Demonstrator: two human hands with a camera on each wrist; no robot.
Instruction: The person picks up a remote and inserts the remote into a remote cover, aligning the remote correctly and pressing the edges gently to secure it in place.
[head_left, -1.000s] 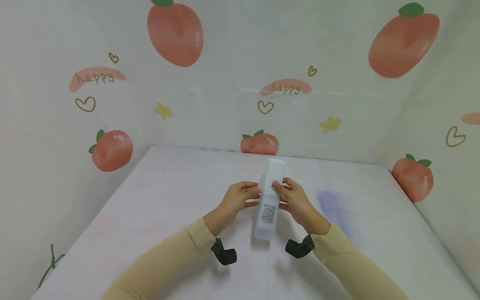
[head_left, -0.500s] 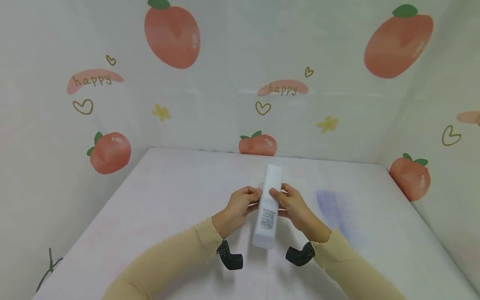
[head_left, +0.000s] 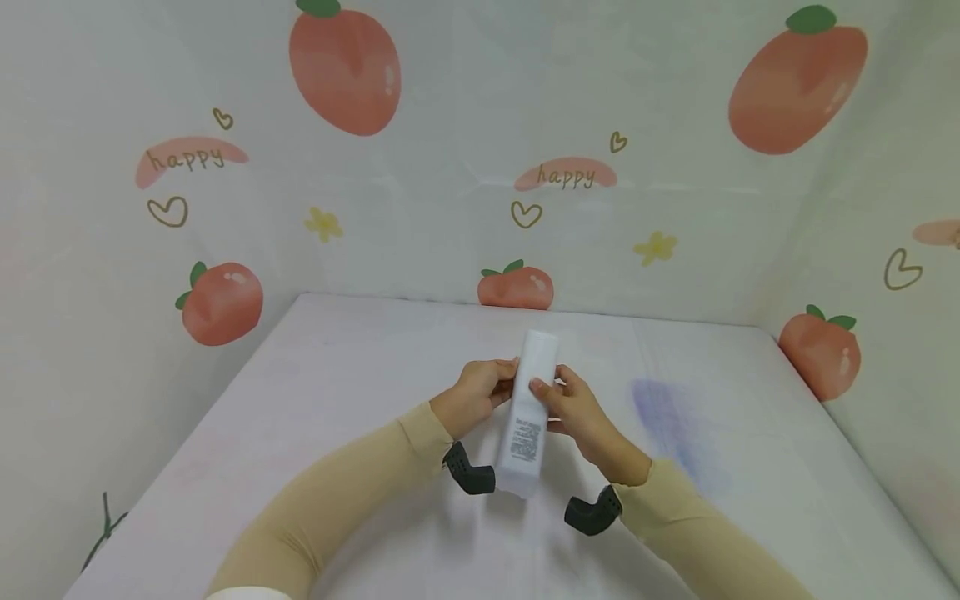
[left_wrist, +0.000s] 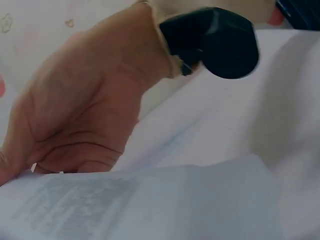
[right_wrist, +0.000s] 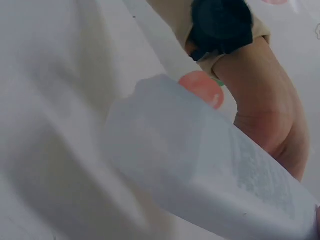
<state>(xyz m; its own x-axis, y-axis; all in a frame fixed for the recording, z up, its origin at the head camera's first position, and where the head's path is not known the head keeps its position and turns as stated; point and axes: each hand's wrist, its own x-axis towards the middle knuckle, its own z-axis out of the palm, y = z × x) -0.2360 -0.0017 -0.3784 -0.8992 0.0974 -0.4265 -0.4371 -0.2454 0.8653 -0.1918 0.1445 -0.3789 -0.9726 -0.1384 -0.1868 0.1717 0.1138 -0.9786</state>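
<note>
A long, narrow white box [head_left: 534,375] with a block of small grey print is held up in front of me, tilted, its lower end toward me. My left hand [head_left: 472,392] pinches its upper left edge. From the right side my right hand [head_left: 583,417] grips it, the thumb lying on the printed face and the other fingers going behind. Up close in the right wrist view, the box [right_wrist: 200,165] shows an uneven rim at its lower end. The left wrist view catches the printed side of the box [left_wrist: 150,200]. Fingers behind the box are hidden.
A white-covered table [head_left: 360,358] lies beneath, with a faint violet stain [head_left: 671,417] to the right. Behind it hangs a white cloth [head_left: 442,167] printed with peaches, hearts and "happy". Black wrist cameras [head_left: 468,471] jut inward from the cuffs.
My left hand has come in from beside the box and taken hold of its edge. The box and my right hand have shifted slightly left and toward me.
</note>
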